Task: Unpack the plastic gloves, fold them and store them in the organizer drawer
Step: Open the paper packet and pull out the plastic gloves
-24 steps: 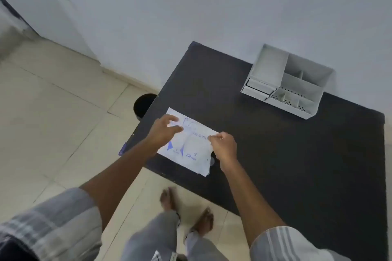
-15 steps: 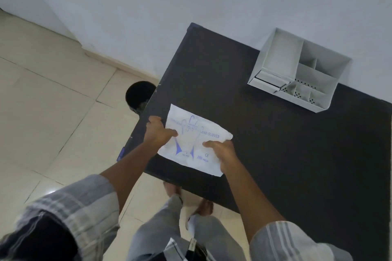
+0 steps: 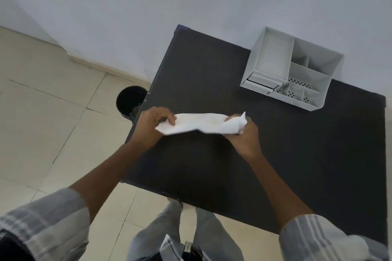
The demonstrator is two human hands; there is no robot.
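Note:
The white glove packet (image 3: 197,124) is lifted off the black table (image 3: 297,154) and held stretched between both hands, its printed face turned away. My left hand (image 3: 151,128) grips its left end. My right hand (image 3: 244,135) is clenched around its right end, which is crumpled. The white organizer (image 3: 294,70) stands at the table's far right by the wall, with its small drawer (image 3: 262,83) at the front left corner, slightly pulled out. No gloves show outside the packet.
A black round bin (image 3: 130,101) stands on the tiled floor beside the table's left edge. The wall runs behind the table. My legs and feet are below the table's near edge.
The packet lay flat on the table with its blue print up; both hands have picked it up, turned it over and pulled it lengthwise. The camera has moved closer.

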